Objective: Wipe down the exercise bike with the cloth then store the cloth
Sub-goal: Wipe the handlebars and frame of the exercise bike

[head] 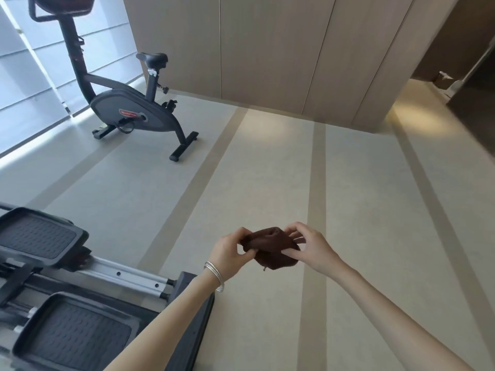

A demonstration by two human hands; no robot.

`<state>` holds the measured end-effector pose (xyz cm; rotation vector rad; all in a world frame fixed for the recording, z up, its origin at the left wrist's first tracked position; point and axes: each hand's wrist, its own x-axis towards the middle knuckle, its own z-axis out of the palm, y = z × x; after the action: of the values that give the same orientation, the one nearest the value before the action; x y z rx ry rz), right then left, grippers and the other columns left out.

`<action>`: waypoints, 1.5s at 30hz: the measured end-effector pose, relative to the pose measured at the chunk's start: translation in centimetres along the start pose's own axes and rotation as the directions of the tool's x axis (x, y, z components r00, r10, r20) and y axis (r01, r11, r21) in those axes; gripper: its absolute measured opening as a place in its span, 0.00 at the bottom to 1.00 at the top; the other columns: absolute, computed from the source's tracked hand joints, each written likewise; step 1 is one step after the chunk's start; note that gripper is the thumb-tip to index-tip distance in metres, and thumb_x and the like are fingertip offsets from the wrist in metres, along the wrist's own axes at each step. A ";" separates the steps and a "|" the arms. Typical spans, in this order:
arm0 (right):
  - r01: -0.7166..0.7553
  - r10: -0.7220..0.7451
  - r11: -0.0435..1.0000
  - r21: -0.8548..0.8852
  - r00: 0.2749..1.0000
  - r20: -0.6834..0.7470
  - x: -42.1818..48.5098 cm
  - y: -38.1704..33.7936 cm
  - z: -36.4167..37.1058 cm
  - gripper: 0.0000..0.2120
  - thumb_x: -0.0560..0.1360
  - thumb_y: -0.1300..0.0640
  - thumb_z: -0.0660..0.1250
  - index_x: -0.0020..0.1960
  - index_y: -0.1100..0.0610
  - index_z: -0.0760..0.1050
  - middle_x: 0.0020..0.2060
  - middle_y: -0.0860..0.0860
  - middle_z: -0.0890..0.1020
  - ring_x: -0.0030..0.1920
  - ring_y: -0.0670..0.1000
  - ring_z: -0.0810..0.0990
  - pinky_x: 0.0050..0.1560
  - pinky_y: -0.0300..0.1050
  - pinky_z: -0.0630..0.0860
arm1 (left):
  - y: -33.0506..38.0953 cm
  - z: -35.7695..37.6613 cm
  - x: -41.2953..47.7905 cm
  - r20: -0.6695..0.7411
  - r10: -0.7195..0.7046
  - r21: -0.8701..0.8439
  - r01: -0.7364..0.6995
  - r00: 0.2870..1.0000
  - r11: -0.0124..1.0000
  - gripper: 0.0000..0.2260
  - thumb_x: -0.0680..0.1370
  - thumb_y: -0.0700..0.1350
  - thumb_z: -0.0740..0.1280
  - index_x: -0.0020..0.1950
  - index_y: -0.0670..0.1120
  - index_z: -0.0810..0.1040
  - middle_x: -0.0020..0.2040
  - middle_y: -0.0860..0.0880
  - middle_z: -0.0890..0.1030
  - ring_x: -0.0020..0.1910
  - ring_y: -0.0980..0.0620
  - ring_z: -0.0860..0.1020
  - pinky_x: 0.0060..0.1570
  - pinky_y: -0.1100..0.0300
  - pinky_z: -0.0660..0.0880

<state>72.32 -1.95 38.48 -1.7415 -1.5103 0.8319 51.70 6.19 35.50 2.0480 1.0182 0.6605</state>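
head view shows left hand (232,250) and right hand (308,246) pinching a soft, bunched brown cloth (270,246), matte black exercise bike (128,103) well apart.

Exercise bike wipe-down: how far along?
Done: the cloth is picked up, bunched between left hand and right hand. In hand: both sets of fingers are working the cloth, apparently folding or unfolding it. Left: the exercise bike stands well away across the floor, untouched; whether it has been wiped can't be told. No storage spot is evident.
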 end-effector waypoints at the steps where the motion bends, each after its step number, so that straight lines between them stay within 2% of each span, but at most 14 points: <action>1: 0.001 -0.001 0.999 0.036 1.000 0.013 0.1 0.5 0.0 0.20 0.66 0.63 0.75 0.48 0.42 0.73 0.47 0.44 0.80 0.47 0.40 0.78 0.50 0.35 0.76 | 0.4 0.3 0.5 -0.003 0.007 0.004 -0.007 1.000 1.000 0.08 0.69 0.42 0.70 0.46 0.48 0.76 0.38 0.58 0.79 0.38 0.58 0.77 0.39 0.71 0.70; 5: -0.040 0.043 0.950 0.309 0.999 -0.003 1.1 2.1 1.6 0.20 0.65 0.65 0.77 0.52 0.49 0.77 0.50 0.49 0.80 0.51 0.46 0.79 0.53 0.40 0.76 | 0.8 0.8 2.6 -0.026 -0.015 -0.044 0.014 1.000 0.999 0.09 0.68 0.39 0.69 0.46 0.48 0.76 0.36 0.58 0.79 0.37 0.62 0.78 0.39 0.72 0.71; 8: -0.022 0.043 0.899 0.437 0.998 -0.037 3.1 2.2 2.6 0.21 0.66 0.64 0.77 0.56 0.51 0.77 0.54 0.48 0.80 0.55 0.45 0.78 0.54 0.35 0.74 | -0.3 0.6 4.3 -0.014 -0.050 -0.107 0.048 0.999 0.993 0.07 0.70 0.38 0.69 0.45 0.46 0.76 0.37 0.56 0.81 0.37 0.64 0.79 0.42 0.67 0.75; 11: -0.021 0.054 0.895 0.445 0.997 -0.061 6.4 2.0 2.7 0.21 0.65 0.62 0.77 0.56 0.52 0.78 0.52 0.48 0.83 0.53 0.45 0.81 0.51 0.32 0.74 | -1.5 0.6 6.7 -0.007 -0.073 -0.177 0.070 0.997 0.982 0.06 0.71 0.36 0.69 0.46 0.43 0.77 0.39 0.52 0.82 0.38 0.60 0.80 0.45 0.60 0.78; 15: 0.006 0.034 0.941 0.340 0.993 -0.111 12.1 2.0 1.5 0.13 0.65 0.61 0.77 0.48 0.53 0.81 0.44 0.47 0.85 0.47 0.45 0.82 0.48 0.34 0.75 | -3.7 -0.2 11.3 -0.001 -0.038 -0.225 0.037 0.999 0.974 0.06 0.72 0.38 0.70 0.47 0.44 0.77 0.41 0.52 0.82 0.41 0.59 0.80 0.47 0.60 0.78; 17: 0.033 -0.001 0.966 0.255 0.992 -0.125 15.2 1.7 0.6 0.10 0.65 0.60 0.77 0.45 0.52 0.82 0.41 0.45 0.85 0.44 0.44 0.82 0.46 0.34 0.74 | -5.2 -1.4 14.1 0.036 0.000 -0.133 0.005 0.999 0.991 0.08 0.72 0.43 0.71 0.49 0.46 0.76 0.44 0.55 0.81 0.45 0.61 0.79 0.49 0.62 0.76; 20: 0.037 -0.015 0.982 0.184 0.992 -0.123 20.0 1.0 -0.9 0.08 0.65 0.59 0.77 0.42 0.51 0.81 0.37 0.45 0.84 0.41 0.43 0.81 0.43 0.35 0.74 | -7.9 -3.6 17.9 0.087 -0.017 0.145 0.005 0.996 0.989 0.11 0.74 0.49 0.69 0.54 0.49 0.74 0.50 0.57 0.79 0.52 0.59 0.77 0.54 0.64 0.70; 25: 0.087 -0.048 0.980 0.177 0.976 -0.210 27.2 0.4 -3.8 0.08 0.64 0.58 0.78 0.40 0.50 0.81 0.37 0.43 0.85 0.39 0.42 0.82 0.40 0.32 0.74 | -12.2 -6.9 23.2 0.141 -0.089 0.536 -0.001 0.986 0.844 0.18 0.76 0.53 0.62 0.66 0.53 0.67 0.65 0.57 0.71 0.65 0.55 0.69 0.65 0.60 0.60; 29: 0.165 -0.138 0.977 0.135 0.973 -0.187 32.2 0.6 -5.0 0.13 0.65 0.61 0.77 0.41 0.43 0.81 0.39 0.40 0.84 0.42 0.40 0.82 0.42 0.29 0.73 | -13.4 -8.3 27.1 0.053 -0.059 0.600 0.016 0.997 0.800 0.19 0.76 0.51 0.61 0.67 0.52 0.68 0.66 0.55 0.71 0.66 0.52 0.68 0.67 0.57 0.60; 33: 0.236 -0.225 0.970 0.066 0.963 -0.147 38.1 1.7 -6.2 0.18 0.65 0.59 0.77 0.49 0.42 0.80 0.47 0.37 0.83 0.49 0.40 0.80 0.51 0.29 0.72 | -13.8 -8.9 31.9 -0.046 0.024 0.618 0.010 0.999 0.786 0.17 0.73 0.46 0.67 0.62 0.47 0.75 0.60 0.50 0.78 0.60 0.46 0.75 0.65 0.53 0.66; 37: 0.385 -0.388 0.921 -0.064 0.920 -0.054 44.9 2.3 -8.1 0.17 0.66 0.55 0.76 0.51 0.41 0.78 0.46 0.33 0.81 0.49 0.37 0.79 0.51 0.29 0.71 | -14.0 -9.4 37.9 -0.093 0.030 0.675 0.041 0.995 0.737 0.17 0.73 0.45 0.67 0.62 0.47 0.75 0.59 0.49 0.78 0.60 0.45 0.75 0.65 0.51 0.66; 40: 0.522 -0.522 0.845 -0.118 0.852 0.033 50.5 2.2 -9.8 0.15 0.68 0.52 0.74 0.53 0.44 0.77 0.45 0.37 0.82 0.47 0.38 0.79 0.50 0.31 0.72 | -13.9 -9.9 42.7 -0.139 0.037 0.714 0.075 0.990 0.696 0.16 0.73 0.45 0.67 0.61 0.47 0.75 0.59 0.49 0.78 0.59 0.44 0.75 0.65 0.50 0.67; 42: 0.566 -0.563 0.813 -0.135 0.824 0.066 54.3 1.9 -11.0 0.14 0.68 0.52 0.73 0.53 0.45 0.77 0.44 0.41 0.82 0.46 0.40 0.79 0.49 0.32 0.72 | -13.4 -10.5 45.8 -0.157 0.015 0.732 0.106 0.988 0.673 0.16 0.73 0.45 0.67 0.60 0.48 0.75 0.58 0.49 0.79 0.59 0.45 0.75 0.65 0.50 0.67; 45: 0.582 -0.575 0.808 -0.093 0.813 0.093 59.5 1.8 -12.2 0.13 0.69 0.50 0.72 0.53 0.44 0.77 0.45 0.35 0.80 0.47 0.38 0.79 0.50 0.31 0.72 | -12.9 -11.9 49.5 -0.226 0.013 0.762 0.169 0.974 0.625 0.16 0.69 0.46 0.71 0.56 0.49 0.78 0.52 0.51 0.81 0.54 0.47 0.79 0.59 0.51 0.73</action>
<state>90.66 55.88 41.85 -1.2079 -2.0179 0.4810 64.89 56.94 38.04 2.6822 1.7449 0.4116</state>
